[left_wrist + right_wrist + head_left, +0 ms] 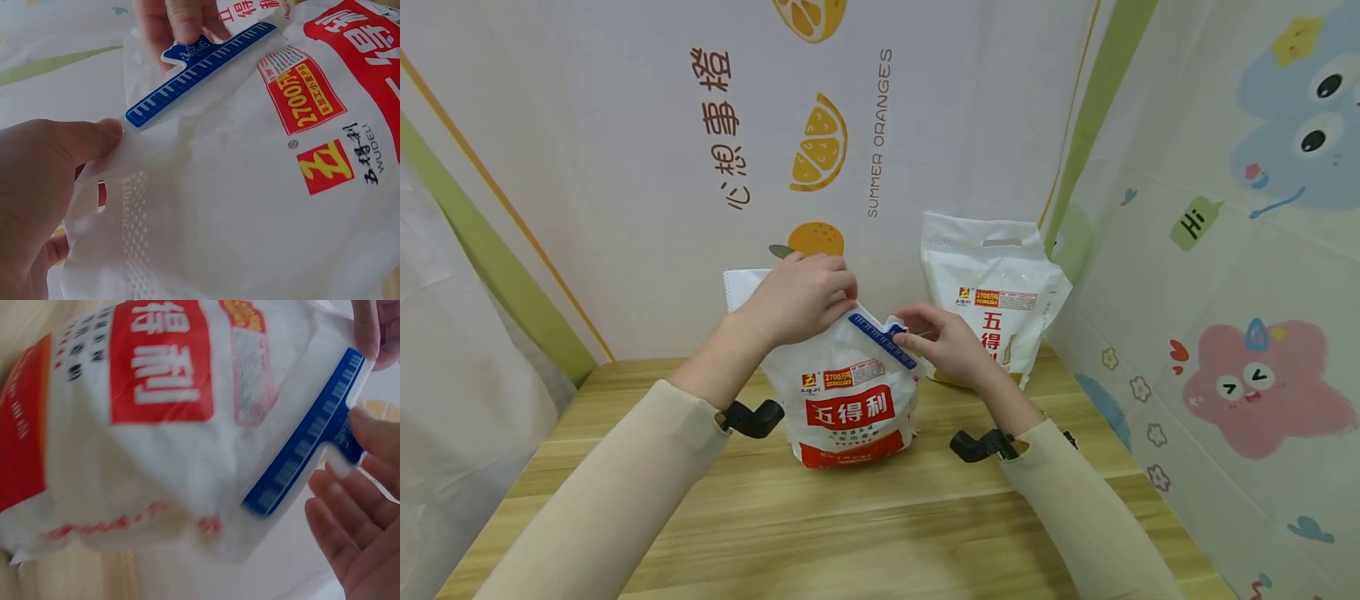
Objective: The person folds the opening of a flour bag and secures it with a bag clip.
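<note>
A white bag of flour [850, 408] with red and yellow print stands on the table, its top edge slanting down to the right. My left hand [808, 296] pinches that top edge, the thumb pressed on the plastic beside the punched handle slot in the left wrist view. A blue bag clip [306, 434] with a piano-key pattern lies across the bag's top corner. My right hand [951, 342] pinches the clip's handle between thumb and fingers, while its other fingers are spread below. In the left wrist view the clip [200, 75] sits just past my left thumb.
A second white flour bag [988, 267] with a handle slot stands behind and to the right, near the back of the wooden table [760, 517]. A printed curtain [647, 167] hangs behind the table, and another with cartoon figures [1262, 392] hangs on the right.
</note>
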Demonstrator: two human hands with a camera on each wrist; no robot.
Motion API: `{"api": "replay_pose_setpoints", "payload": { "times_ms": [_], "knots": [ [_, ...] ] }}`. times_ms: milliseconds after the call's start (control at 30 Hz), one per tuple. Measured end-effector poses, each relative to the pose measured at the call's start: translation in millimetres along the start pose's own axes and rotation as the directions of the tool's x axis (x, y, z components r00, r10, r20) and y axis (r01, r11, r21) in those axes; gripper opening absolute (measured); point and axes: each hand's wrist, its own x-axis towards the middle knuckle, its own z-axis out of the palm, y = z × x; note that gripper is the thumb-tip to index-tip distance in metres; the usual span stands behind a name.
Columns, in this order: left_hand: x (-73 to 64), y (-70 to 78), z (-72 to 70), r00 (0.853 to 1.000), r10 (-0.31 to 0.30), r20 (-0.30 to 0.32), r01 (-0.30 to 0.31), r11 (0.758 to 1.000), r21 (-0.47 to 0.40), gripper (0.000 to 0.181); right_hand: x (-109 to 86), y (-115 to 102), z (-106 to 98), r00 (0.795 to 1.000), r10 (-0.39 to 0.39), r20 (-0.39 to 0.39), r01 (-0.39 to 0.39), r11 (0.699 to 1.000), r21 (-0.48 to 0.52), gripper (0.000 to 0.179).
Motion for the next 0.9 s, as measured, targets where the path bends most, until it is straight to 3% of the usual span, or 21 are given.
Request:
{"api": "replay_pose_setpoints", "payload": {
  "times_ms": [200, 333, 600, 900],
  "knots": [
    [-1.0, -8.6, -5.5, 0.986, -0.146, 0.076, 0.149, 0.989, -0.024, 0.050, -15.8, 30, -1, 0.997, 0.073, 0.039, -0.072, 0.997, -0.009, 0.039],
    [-3.2, -14.6, -11.0, 0.973, -0.209, 0.099, 0.214, 0.976, -0.037, 0.047, -22.2, 47, 1, 0.994, 0.095, 0.045, -0.095, 0.995, -0.013, 0.029],
    [-6.7, -16.3, -13.4, 0.973, -0.210, 0.092, 0.217, 0.973, -0.078, 0.026, -25.2, 54, 8, 0.994, 0.111, 0.006, -0.111, 0.993, -0.037, 0.024],
    [-7.6, -10.4, -15.1, 0.977, -0.208, 0.047, 0.213, 0.970, -0.115, 0.021, -26.6, 55, 14, 0.993, 0.099, -0.061, -0.104, 0.991, -0.089, 0.017]
  ]
}}
